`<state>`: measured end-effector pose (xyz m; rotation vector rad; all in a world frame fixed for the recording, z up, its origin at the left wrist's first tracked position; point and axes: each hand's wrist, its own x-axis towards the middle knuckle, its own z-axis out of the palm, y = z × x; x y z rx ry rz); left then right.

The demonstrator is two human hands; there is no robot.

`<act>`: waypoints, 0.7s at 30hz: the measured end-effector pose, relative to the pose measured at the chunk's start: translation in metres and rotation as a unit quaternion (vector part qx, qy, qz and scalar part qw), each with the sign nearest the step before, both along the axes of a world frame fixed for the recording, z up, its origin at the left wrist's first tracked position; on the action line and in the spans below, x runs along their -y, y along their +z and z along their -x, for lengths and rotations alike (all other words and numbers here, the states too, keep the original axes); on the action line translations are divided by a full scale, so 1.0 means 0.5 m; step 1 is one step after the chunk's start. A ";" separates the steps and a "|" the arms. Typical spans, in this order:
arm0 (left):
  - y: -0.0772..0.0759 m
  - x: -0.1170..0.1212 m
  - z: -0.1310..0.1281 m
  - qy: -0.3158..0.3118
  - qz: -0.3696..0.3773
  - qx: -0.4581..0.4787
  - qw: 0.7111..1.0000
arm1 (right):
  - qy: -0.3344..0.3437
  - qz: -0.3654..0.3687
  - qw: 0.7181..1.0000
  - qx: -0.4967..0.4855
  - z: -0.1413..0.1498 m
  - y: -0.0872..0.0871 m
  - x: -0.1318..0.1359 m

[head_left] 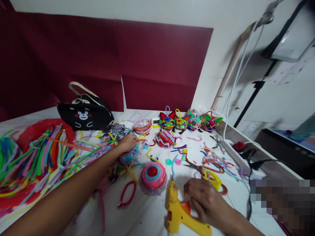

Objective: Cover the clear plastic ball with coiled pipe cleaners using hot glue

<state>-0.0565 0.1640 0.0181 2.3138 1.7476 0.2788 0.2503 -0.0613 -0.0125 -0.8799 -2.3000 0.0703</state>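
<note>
My left hand reaches across to the middle of the table, fingers pinched at a short pink pipe cleaner. Beneath that hand is a blue-and-pink wrapped ball, partly hidden. My right hand is curled closed beside the orange trigger of a yellow glue gun; whatever its fingers hold is hidden. The glue gun lies with its nozzle pointing away, a light blue pipe cleaner near its tip. Left of it sits a round dome coiled in red, blue and pink.
Scissors with orange handles lie beyond my right hand. Several colourful animal-face ornaments stand at the back, near striped balls. Bundles of pipe cleaners and a black bag fill the left. A power strip lies right.
</note>
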 end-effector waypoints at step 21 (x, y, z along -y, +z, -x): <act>-0.041 0.175 0.009 0.054 -0.116 0.396 0.909 | -0.042 -0.030 0.998 0.035 -0.011 0.029 -0.010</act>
